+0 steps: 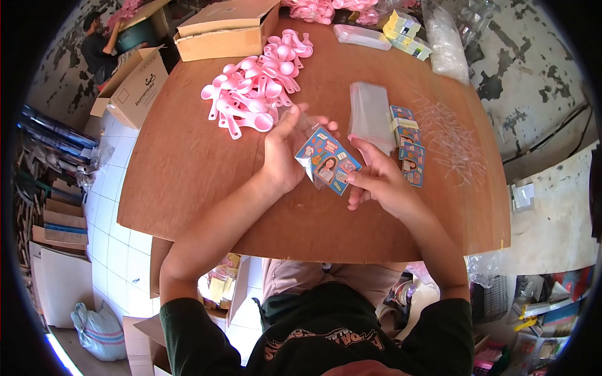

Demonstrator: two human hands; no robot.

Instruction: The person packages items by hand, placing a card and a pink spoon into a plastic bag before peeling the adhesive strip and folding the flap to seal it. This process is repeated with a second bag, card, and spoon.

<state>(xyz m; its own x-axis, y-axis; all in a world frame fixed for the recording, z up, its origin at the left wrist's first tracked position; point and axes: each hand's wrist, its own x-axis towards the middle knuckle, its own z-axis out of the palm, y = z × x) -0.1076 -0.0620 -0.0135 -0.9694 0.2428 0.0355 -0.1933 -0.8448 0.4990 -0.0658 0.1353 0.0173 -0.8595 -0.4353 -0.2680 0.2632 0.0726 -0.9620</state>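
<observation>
A blue printed card [327, 160] is between my hands above the wooden table, with clear plastic film around its upper left. My right hand [380, 180] pinches the card's lower right corner between thumb and fingers. My left hand [286, 150] is at the card's left side, its fingers curled about the clear plastic bag [304, 127]. Pink plastic spoons [254, 94] lie heaped beyond my left hand. Past my right hand are a stack of clear bags [370, 116] and more blue cards [406, 133], some banded together.
Thin clear sticks [454, 141] are scattered at the table's right. A cardboard box [222, 34] stands at the back left, bundled cards [404, 34] and a plastic roll [447, 47] at the back right. Another person [99, 50] sits at the far left.
</observation>
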